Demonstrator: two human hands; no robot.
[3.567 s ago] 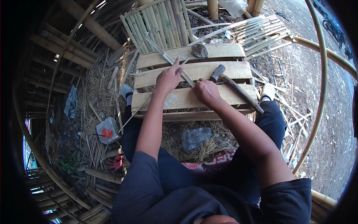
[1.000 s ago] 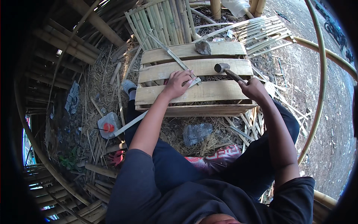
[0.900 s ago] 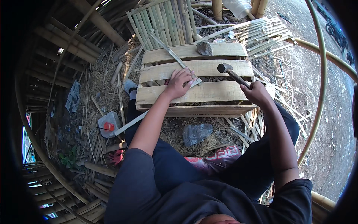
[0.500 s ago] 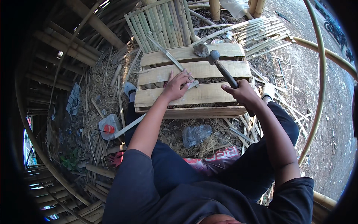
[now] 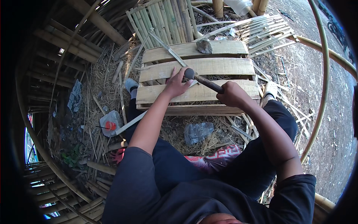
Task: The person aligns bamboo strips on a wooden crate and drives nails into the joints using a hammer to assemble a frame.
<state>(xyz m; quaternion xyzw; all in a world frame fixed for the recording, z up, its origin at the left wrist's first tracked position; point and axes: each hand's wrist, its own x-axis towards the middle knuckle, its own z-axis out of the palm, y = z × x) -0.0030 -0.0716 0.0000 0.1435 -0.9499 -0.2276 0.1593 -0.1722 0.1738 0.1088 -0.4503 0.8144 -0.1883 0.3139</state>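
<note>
The right hand [image 5: 232, 95] has a closed grip around the dark wooden handle of a hammer with a rounded dark metal head [image 5: 189, 73], which sits at the centre of the frame, down at the wood just beside the left fingertips. The left hand [image 5: 176, 83] presses flat, fingers spread, on a thin grey metal strip [image 5: 169, 52] that runs diagonally toward the upper left; whether it pinches a nail under the fingers cannot be told. Both hands work over a low table of three pale wooden planks [image 5: 220, 66], between the middle and the nearest plank. By the look of it, this is the striking step. The next blow calls for a short, square swing with the left fingers kept clear of the head. A grey stone [image 5: 204, 45] rests on the far plank. Split bamboo slats [image 5: 164, 18] lie beyond, and a crumpled clear plastic bag [image 5: 197, 131] sits on the straw below the table.
</note>
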